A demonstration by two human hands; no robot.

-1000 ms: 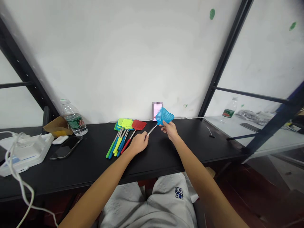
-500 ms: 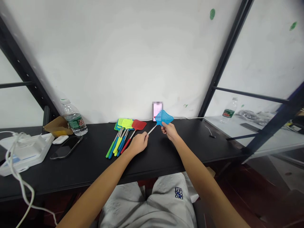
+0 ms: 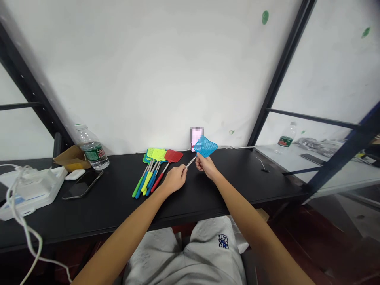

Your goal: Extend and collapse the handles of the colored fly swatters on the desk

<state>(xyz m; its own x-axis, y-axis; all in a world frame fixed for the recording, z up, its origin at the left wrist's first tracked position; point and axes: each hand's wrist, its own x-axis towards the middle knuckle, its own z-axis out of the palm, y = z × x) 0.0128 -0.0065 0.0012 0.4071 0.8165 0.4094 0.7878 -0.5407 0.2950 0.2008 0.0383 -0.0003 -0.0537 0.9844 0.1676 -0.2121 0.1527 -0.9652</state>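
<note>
One blue swatter (image 3: 207, 145), shaft (image 3: 190, 162) tight in left fingers (image 3: 182, 170), head's base (image 3: 203, 152) in pinch of right fingers (image 3: 200, 163)

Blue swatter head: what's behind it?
Behind the blue swatter head: an upright pink panel, pixelated, and white wall. It overlaps the panel's lower right part; detail there can't be seen.

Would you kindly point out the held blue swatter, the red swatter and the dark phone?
Held blue swatter (image 3: 207, 146): head view, mesh blade.
Red swatter (image 3: 173, 156): head view, mesh blade.
Dark phone (image 3: 83, 184): head view, screen.
</note>
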